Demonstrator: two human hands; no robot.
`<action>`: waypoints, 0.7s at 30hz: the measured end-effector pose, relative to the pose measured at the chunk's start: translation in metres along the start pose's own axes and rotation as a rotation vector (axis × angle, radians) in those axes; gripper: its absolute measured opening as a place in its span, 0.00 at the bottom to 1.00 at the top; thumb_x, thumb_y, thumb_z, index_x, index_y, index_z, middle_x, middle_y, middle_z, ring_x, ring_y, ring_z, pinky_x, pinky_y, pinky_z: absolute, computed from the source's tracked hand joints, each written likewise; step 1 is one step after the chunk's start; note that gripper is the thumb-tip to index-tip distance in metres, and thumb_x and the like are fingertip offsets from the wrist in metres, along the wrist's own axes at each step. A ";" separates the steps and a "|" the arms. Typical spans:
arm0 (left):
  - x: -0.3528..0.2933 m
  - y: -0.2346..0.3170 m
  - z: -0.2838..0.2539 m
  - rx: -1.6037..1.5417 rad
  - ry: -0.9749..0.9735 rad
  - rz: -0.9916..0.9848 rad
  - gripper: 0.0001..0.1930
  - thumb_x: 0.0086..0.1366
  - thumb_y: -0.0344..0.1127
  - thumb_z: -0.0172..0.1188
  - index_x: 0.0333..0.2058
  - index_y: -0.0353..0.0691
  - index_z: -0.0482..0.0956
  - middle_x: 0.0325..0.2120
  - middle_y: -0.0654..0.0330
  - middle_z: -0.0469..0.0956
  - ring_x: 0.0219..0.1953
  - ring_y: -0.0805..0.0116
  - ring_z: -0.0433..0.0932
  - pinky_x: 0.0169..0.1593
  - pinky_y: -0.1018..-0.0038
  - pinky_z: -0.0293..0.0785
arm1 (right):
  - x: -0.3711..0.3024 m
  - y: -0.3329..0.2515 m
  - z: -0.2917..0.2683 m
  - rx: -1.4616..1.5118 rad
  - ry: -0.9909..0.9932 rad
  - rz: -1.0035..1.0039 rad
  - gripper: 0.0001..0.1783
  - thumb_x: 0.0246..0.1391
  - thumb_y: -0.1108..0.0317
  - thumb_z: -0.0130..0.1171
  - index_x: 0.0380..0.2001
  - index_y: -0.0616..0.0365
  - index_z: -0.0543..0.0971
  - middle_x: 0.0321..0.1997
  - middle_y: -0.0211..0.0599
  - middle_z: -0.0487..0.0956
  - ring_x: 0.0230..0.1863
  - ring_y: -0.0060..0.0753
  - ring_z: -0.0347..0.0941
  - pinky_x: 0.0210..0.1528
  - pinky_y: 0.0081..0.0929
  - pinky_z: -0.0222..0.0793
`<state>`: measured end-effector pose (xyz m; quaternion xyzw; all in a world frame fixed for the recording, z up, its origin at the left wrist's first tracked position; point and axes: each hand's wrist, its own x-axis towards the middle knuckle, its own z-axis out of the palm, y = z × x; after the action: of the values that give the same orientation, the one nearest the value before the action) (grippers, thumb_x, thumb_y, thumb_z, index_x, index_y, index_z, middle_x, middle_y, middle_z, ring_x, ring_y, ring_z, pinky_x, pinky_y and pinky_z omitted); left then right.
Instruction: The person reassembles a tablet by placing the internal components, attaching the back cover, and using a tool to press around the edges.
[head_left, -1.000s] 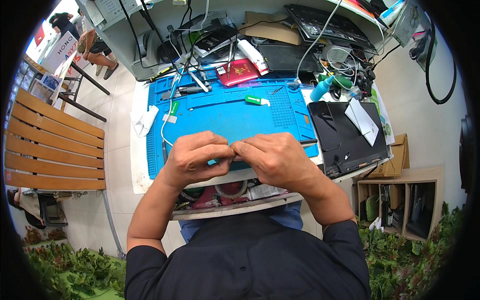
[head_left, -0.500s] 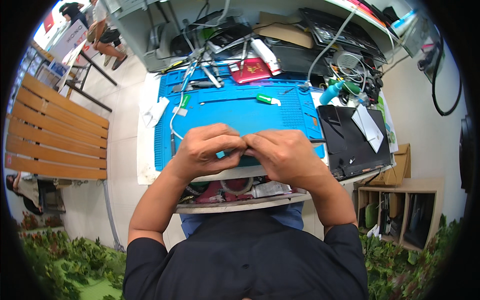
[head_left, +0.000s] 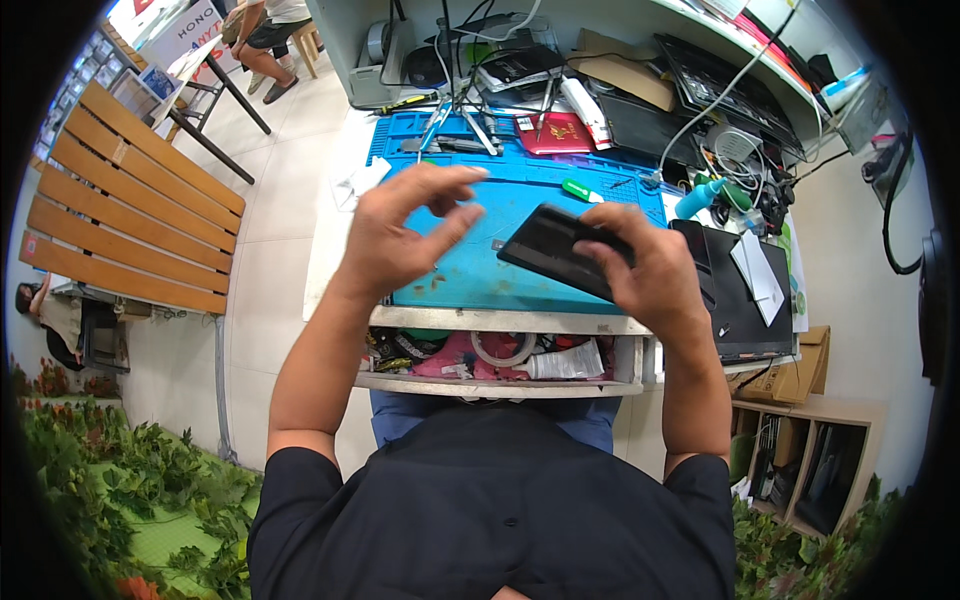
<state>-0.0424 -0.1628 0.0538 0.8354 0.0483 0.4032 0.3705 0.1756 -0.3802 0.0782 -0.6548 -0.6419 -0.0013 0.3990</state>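
My right hand point(head_left: 640, 262) grips a flat black smartphone point(head_left: 550, 248) by its right end, thumb on top and fingers round the far edge. The phone is tilted above the blue work mat point(head_left: 460, 287). My left hand point(head_left: 408, 225) hovers over the left part of the mat, thumb and fingers apart, with nothing visible between them. A gap separates it from the phone. Beyond the phone, a small green-and-white piece point(head_left: 577, 190) lies on the mat. Small brownish specks mark the mat near my left hand.
Below the mat's front edge, an open drawer point(head_left: 500, 385) holds a white tube point(head_left: 567, 362) and a pale ring. Tools, a red booklet point(head_left: 553, 133) and cables crowd the back. At right lie a black laptop panel point(head_left: 750, 325), white paper point(head_left: 758, 268) and a teal bottle point(head_left: 700, 198).
My hands were together with fingertips meeting over the mat; now they are apart. The left has opened, and the right holds the phone in plain sight. The whole view has shifted.
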 end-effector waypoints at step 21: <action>-0.037 -0.031 -0.027 0.498 -0.556 -0.174 0.11 0.65 0.30 0.74 0.47 0.44 0.89 0.43 0.59 0.85 0.51 0.57 0.83 0.57 0.62 0.80 | -0.028 0.086 0.018 0.981 0.773 0.455 0.17 0.65 0.78 0.74 0.53 0.61 0.79 0.46 0.44 0.90 0.48 0.25 0.86 0.59 0.21 0.79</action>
<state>-0.0796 -0.1385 0.0211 0.9700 0.1133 0.1043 0.1880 0.2336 -0.3823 0.0072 -0.4689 -0.2245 0.1402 0.8427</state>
